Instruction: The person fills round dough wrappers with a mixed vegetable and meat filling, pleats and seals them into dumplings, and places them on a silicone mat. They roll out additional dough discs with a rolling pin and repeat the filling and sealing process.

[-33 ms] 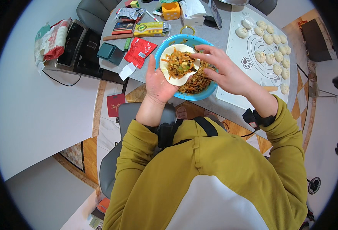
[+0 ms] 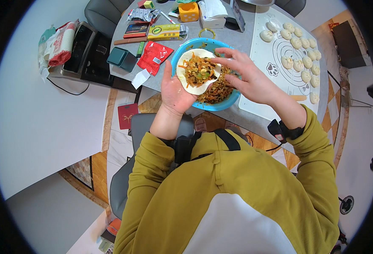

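Observation:
On my left hand (image 2: pixel 174 94) rests a round white dough wrapper (image 2: pixel 190 87), its underside against the palm and fingers, with the thumb up at its left side. A mound of chopped filling (image 2: pixel 198 72) with orange shreds and green bits covers the wrapper's middle. My right hand (image 2: pixel 248 78) hovers at the wrapper's right side, fingers apart and nothing seen in them. Its fingertips are close to the filling; whether they touch it I cannot tell. Below both hands stands a blue bowl (image 2: pixel 225 104) holding more of the same filling (image 2: pixel 215 94).
Several shaped buns (image 2: pixel 296 42) sit on a white mat (image 2: pixel 260 57) at the right, with a wooden stick (image 2: pixel 298 98) near them. Left of the bowl lie a red packet (image 2: pixel 154 58), a dark green container (image 2: pixel 122 59) and a yellow box (image 2: pixel 164 32). A tissue box (image 2: pixel 212 20) stands behind.

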The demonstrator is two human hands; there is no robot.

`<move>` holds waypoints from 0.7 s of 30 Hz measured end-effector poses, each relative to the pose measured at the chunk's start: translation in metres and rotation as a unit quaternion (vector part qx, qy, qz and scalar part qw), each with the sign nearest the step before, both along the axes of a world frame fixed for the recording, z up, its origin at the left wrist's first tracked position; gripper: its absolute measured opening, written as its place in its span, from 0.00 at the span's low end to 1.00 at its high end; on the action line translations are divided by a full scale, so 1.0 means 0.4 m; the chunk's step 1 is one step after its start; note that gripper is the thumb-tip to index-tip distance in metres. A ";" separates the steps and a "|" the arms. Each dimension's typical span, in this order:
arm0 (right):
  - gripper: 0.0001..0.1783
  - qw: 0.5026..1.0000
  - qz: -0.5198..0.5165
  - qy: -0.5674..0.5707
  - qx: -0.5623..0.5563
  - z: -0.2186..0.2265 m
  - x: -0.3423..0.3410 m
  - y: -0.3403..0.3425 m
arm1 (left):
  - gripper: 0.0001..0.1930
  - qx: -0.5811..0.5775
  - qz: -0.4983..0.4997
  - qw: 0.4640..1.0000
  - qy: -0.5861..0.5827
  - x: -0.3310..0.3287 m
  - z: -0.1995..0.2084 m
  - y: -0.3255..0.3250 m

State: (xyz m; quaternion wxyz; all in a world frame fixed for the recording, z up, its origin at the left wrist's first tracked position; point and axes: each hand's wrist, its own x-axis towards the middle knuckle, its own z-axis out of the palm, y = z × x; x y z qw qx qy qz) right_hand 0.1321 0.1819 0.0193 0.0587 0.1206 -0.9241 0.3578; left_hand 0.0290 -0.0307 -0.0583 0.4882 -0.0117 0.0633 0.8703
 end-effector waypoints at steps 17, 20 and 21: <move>0.16 0.876 -0.187 -0.299 -0.328 -0.034 -0.043 0.025 | 0.36 -0.048 -0.056 0.997 0.023 0.042 0.007 0.015; 0.14 0.933 -0.171 -0.226 -0.223 -0.034 -0.032 0.025 | 0.30 -0.113 -0.069 0.989 0.069 0.043 0.000 0.012; 0.14 0.930 -0.170 -0.234 -0.228 -0.035 -0.030 0.026 | 0.28 -0.148 -0.068 0.983 0.089 0.043 -0.003 0.010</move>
